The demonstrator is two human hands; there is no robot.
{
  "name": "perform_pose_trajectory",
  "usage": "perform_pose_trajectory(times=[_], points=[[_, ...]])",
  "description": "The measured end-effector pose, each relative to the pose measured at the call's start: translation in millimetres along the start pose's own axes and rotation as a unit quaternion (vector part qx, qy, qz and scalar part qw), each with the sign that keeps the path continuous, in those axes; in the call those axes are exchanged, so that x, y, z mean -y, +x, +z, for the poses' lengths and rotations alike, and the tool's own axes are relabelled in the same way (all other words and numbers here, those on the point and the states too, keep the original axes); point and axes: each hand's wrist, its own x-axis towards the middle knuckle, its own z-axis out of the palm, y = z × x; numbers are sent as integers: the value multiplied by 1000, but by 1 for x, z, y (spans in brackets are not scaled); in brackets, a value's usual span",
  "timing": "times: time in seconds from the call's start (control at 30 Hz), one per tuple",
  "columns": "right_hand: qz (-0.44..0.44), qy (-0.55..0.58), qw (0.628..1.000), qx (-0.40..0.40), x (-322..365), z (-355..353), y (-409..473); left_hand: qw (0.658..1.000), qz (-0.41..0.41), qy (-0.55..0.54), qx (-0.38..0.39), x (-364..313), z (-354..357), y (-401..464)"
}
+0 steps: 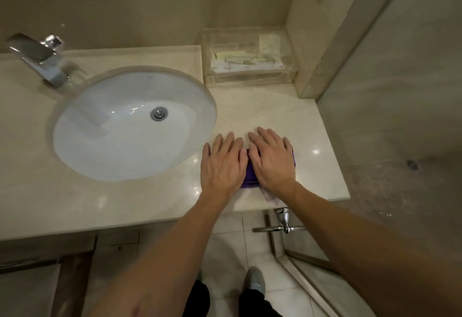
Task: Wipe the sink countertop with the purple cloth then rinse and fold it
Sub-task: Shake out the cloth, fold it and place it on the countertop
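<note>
The purple cloth [250, 175] lies folded small on the beige stone countertop [300, 126], right of the white oval sink [105, 126]. My left hand [223, 166] lies flat with straight fingers on the cloth's left side. Beside it, my right hand [271, 160] presses flat on the cloth's right part. Both hands cover most of the cloth; only a strip between them and its right edge show. A pale label or paper corner [271, 196] sticks out under my right wrist.
A chrome faucet [40, 59] stands at the back left of the sink. A clear plastic box [247, 59] with packets sits at the back right against the wall. A glass shower partition [375, 116] bounds the counter's right end, with a chrome handle [282, 226] below.
</note>
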Motion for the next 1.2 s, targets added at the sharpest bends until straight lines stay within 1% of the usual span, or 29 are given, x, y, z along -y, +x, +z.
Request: perform_pose_trajectory(times=[0.13,0.2,0.3,0.37,0.5,0.57,0.63,0.7,0.77,0.83,0.9,0.97,1.03,1.1,1.2], points=[[7,-18,1000,12,2,-3,2,1000,-3,5,19,-2,-1,4],[4,-18,999,39,4,-9,3,998,8,-6,58,1,-7,7],[4,-22,997,74,4,-15,6,995,33,-22,86,5,-16,10],[6,-18,998,59,3,-12,5,996,34,-16,74,7,-16,9],[10,15,1000,-18,-3,3,0,999,26,-10,22,7,-2,3],[2,27,999,-19,-1,1,1,998,29,-31,41,7,-8,5],[-9,52,998,23,-5,-8,4,993,38,-73,88,11,-18,7],[-49,48,993,100,-14,-25,6,983,58,-95,145,20,-30,10],[-93,28,982,164,-24,-40,8,973,62,-84,204,28,-44,14],[-106,20,973,205,-28,-50,12,965,50,-70,249,25,-55,17],[-110,11,967,228,-22,-54,16,958,45,-63,275,17,-60,19],[-115,5,965,236,-16,-57,17,949,17,-88,302,12,-59,20],[-121,0,962,244,-14,-60,15,930,-23,-128,343,11,-59,22],[-127,-7,958,258,-15,-63,15,914,-44,-150,373,13,-62,26],[-128,1,951,282,-14,-71,22,908,-49,-160,385,12,-71,31]])
